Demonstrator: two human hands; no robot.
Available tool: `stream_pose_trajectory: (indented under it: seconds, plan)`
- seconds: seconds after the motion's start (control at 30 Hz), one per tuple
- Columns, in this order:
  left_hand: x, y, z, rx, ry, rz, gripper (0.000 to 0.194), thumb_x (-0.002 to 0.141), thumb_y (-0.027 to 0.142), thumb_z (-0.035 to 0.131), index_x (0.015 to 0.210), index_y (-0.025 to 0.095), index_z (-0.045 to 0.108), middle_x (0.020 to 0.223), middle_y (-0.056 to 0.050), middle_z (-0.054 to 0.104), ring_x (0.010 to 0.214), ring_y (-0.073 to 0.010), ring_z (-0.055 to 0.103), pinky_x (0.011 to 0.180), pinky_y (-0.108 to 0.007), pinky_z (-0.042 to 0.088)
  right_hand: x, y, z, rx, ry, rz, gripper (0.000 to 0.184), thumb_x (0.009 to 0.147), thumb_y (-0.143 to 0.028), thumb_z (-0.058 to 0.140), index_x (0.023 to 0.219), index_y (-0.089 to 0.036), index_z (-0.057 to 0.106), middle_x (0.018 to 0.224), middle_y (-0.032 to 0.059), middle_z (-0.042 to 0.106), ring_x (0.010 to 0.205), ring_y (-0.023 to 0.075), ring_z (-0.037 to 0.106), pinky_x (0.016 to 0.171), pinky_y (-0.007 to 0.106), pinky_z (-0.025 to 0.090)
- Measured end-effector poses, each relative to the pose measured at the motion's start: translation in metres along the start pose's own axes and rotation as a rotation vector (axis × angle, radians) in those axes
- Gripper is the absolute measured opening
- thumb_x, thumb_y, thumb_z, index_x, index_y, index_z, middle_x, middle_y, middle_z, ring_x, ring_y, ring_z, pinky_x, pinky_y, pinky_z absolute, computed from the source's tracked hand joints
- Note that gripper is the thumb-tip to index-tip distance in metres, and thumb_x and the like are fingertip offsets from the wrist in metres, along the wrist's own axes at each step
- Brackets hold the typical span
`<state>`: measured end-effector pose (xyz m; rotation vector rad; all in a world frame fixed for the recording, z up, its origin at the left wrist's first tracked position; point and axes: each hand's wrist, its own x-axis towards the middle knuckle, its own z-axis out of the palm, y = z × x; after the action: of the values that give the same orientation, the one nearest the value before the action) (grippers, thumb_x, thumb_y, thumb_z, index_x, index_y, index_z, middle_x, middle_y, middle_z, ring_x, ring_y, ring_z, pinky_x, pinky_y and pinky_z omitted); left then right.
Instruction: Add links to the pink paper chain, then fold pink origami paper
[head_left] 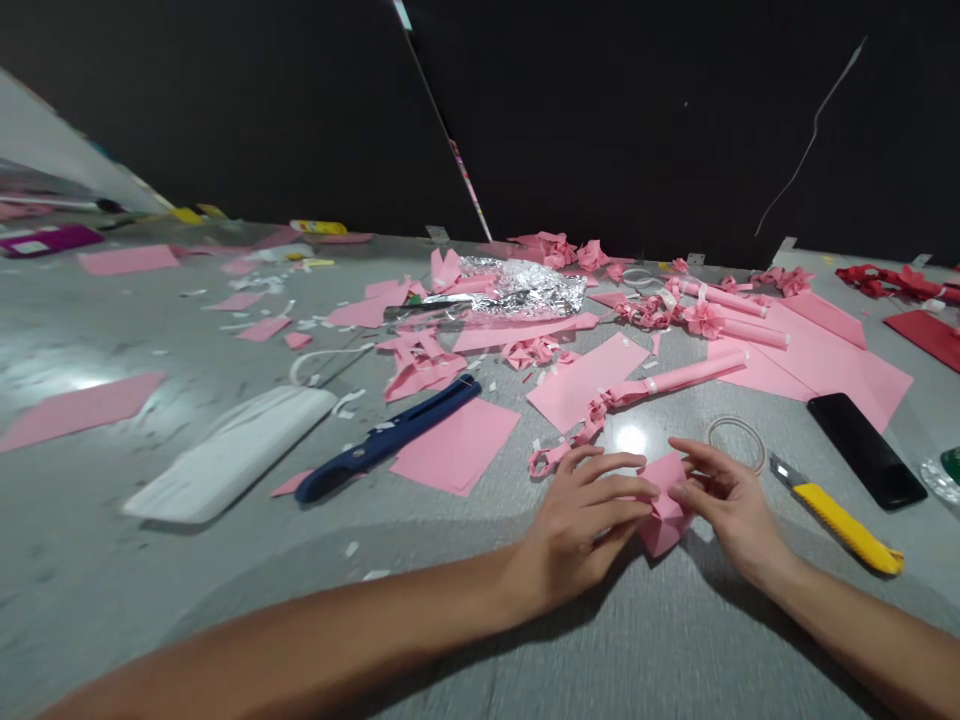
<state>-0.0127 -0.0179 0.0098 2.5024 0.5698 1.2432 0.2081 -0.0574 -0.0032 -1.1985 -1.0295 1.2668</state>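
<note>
- Across the whole near and middle area, a grey work surface (75, 560) carries scattered pink sheets and scraps.
- Left of centre, a long white packet (232, 460) lies flat, with navy scissors (386, 440) to its right.
- Near centre, the left hand (585, 510) has its fingers slightly spread over the left edge of the folded pink paper, holding it; the thumb is partly hidden.
- On the paper's right side, the right hand (731, 500) lays its thumb against it, forefinger raised a little apart; whether the other fingers grip behind, I cannot tell.
- At right, a black phone (866, 450) lies beyond a yellow cutter (844, 522), whose tip points far and left.
- Between both hands, the folded pink paper (661, 537) sits near, low over the surface. It should be light and fairly soft, stiffer along its creases, easily crumpled or torn; best taken lightly by opposite edges, thumb against fingertips.
- Just beyond the right hand, a thin ring (735, 419) lies flat.
</note>
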Motion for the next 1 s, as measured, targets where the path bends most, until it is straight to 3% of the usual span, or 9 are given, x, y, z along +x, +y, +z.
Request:
stream_pose_trajectory:
  seconds: [0.1,0.2,0.27,0.37,0.47,0.57,0.7,0.87,1.0]
  plan:
    - [0.002,0.000,0.000,-0.006,0.042,-0.001,0.013,0.100,0.011,0.066,0.099,0.023,0.072,0.098,0.001,0.084,0.108,-0.0211,0.074,0.102,-0.040,0.043,-0.007,-0.002,0.001,-0.113,0.042,-0.146,0.036,0.091,-0.037,0.080,0.126,-0.030,0.076,0.116,0.0085,0.076,0.095,0.0234,0.073,0.079,0.038,0.061]
    - [0.002,-0.002,0.000,-0.022,0.105,-0.048,0.011,0.100,0.013,0.069,0.101,0.023,0.073,0.097,0.000,0.083,0.103,-0.0211,0.073,0.097,-0.039,0.047,-0.017,-0.007,0.001,-0.378,0.081,-0.472,0.018,0.099,-0.032,0.071,0.117,-0.031,0.075,0.135,0.0104,0.070,0.125,0.0303,0.065,0.105,0.052,0.053]
    - [0.001,-0.004,0.000,-0.043,0.133,-0.103,0.010,0.100,0.014,0.070,0.102,0.023,0.074,0.097,-0.001,0.082,0.100,-0.0205,0.072,0.095,-0.038,0.049,-0.022,-0.010,0.002,-0.558,0.017,-0.639,0.012,0.098,-0.029,0.074,0.110,-0.030,0.075,0.134,0.0098,0.071,0.126,0.0318,0.064,0.112,0.058,0.047]
    - [-0.001,-0.005,0.003,-0.094,0.123,-0.138,0.009,0.100,0.015,0.071,0.102,0.022,0.076,0.098,-0.002,0.081,0.093,-0.0180,0.073,0.090,-0.034,0.053,-0.023,-0.009,0.004,-0.700,-0.061,-0.722,0.021,0.095,-0.029,0.079,0.115,-0.029,0.072,0.132,0.0101,0.074,0.126,0.0328,0.063,0.112,0.059,0.047]
    - [-0.003,-0.004,0.005,-0.168,0.081,-0.146,0.008,0.100,0.015,0.071,0.103,0.020,0.077,0.099,-0.004,0.081,0.090,-0.0167,0.075,0.086,-0.031,0.057,-0.021,-0.007,0.006,-0.728,-0.066,-0.725,0.024,0.097,-0.024,0.076,0.120,-0.029,0.071,0.131,0.0089,0.076,0.128,0.0309,0.063,0.112,0.057,0.049]
    - [-0.002,-0.003,0.005,-0.261,0.053,-0.165,0.010,0.101,0.016,0.070,0.103,0.020,0.078,0.098,-0.006,0.082,0.091,-0.0171,0.076,0.083,-0.028,0.060,-0.021,-0.009,0.008,-0.679,-0.080,-0.684,0.017,0.099,-0.020,0.071,0.113,-0.029,0.075,0.127,0.0073,0.078,0.129,0.0310,0.065,0.113,0.057,0.048]
    - [0.000,-0.002,0.005,-0.366,0.031,-0.239,0.010,0.101,0.020,0.070,0.103,0.020,0.080,0.096,-0.007,0.081,0.088,-0.0173,0.076,0.080,-0.028,0.061,-0.022,-0.014,0.010,-0.512,-0.115,-0.499,0.009,0.100,-0.027,0.070,0.100,-0.030,0.078,0.103,0.0060,0.082,0.101,0.0280,0.076,0.093,0.048,0.059]
    - [0.003,-0.003,0.006,-0.426,-0.003,-0.396,0.013,0.100,0.027,0.070,0.104,0.018,0.078,0.086,-0.005,0.077,0.077,-0.0161,0.070,0.072,-0.027,0.055,-0.019,-0.013,0.012,-0.387,-0.045,-0.265,0.006,0.093,-0.030,0.076,0.088,-0.027,0.079,0.085,0.0036,0.079,0.079,0.0233,0.073,0.075,0.038,0.058]
    - [0.005,-0.004,0.007,-0.534,-0.137,-0.650,0.025,0.097,0.037,0.069,0.108,0.017,0.079,0.077,-0.002,0.072,0.067,-0.0147,0.063,0.063,-0.025,0.048,-0.015,-0.011,0.012,-0.272,0.001,-0.117,0.009,0.086,-0.033,0.081,0.088,-0.024,0.079,0.083,0.0032,0.077,0.074,0.0207,0.070,0.069,0.033,0.056]
